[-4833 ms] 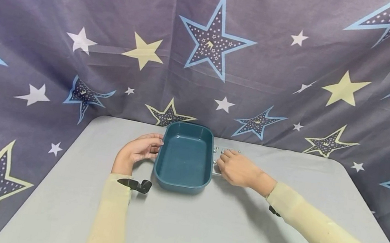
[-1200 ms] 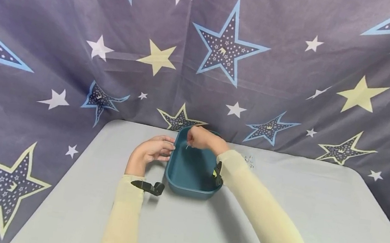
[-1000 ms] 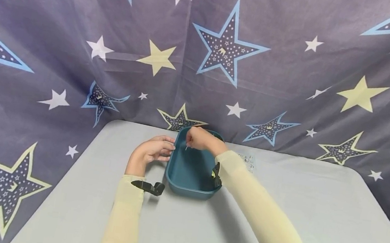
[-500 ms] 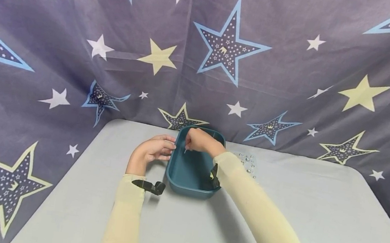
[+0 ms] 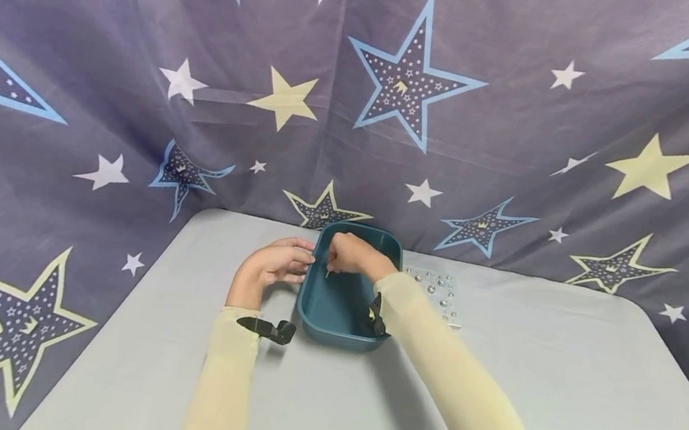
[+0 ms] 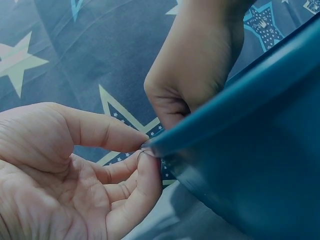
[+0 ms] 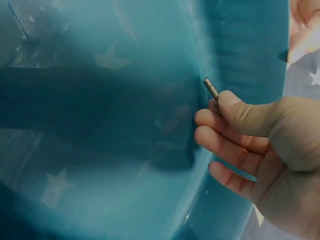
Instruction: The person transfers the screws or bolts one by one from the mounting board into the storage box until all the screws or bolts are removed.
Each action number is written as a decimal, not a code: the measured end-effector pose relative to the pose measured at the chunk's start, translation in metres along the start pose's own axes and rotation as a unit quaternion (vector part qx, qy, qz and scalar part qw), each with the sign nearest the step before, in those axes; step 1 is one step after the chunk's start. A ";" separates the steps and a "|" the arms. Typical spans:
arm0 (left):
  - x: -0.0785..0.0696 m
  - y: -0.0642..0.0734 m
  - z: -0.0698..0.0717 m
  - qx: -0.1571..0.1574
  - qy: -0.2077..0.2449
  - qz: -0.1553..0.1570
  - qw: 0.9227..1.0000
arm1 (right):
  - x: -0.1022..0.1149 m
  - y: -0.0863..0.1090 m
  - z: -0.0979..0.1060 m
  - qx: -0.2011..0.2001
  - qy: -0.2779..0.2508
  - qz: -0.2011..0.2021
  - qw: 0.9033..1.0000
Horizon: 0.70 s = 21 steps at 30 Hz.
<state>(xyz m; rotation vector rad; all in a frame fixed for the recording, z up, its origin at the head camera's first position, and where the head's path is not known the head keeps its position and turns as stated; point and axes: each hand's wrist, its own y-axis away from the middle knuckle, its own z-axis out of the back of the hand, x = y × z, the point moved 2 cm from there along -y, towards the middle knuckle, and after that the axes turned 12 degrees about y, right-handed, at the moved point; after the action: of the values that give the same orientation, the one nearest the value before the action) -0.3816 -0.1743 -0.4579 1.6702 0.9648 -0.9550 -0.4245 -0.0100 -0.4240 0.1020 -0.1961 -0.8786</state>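
Note:
A deep teal rectangular tray stands at the back of the table. My left hand is at its left side; in the left wrist view, thumb and finger pinch the tray's rim. Inside the tray's far left part, my right hand pinches a small threaded metal bolt between thumb and fingers. The bolt's bare threaded end points out past the fingertips, close to the tray's side wall, while its other end is hidden in the grip.
Right of the tray lies a clear plate with several shiny silver round pieces on it, partly behind the right sleeve. A dark star-patterned cloth hangs right behind the pale table.
Earlier my right hand was at the clear plate; now it is inside the tray with the bolt. Over the last second it has come slightly nearer, uncovering more of the plate.

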 end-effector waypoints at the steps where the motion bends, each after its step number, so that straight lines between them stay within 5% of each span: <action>1: 0.000 0.000 0.000 0.000 -0.001 0.000 1.000 | 0.000 0.000 -0.001 0.001 0.000 -0.001 1.000; 21: 0.003 0.000 0.002 0.009 0.008 -0.007 1.000 | 0.001 -0.010 -0.005 0.006 -0.013 -0.039 0.999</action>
<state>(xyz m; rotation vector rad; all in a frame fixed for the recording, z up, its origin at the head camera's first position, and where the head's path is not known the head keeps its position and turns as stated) -0.3813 -0.1759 -0.4610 1.6897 0.9837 -0.9629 -0.4302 -0.0174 -0.4305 0.1101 -0.2223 -0.9571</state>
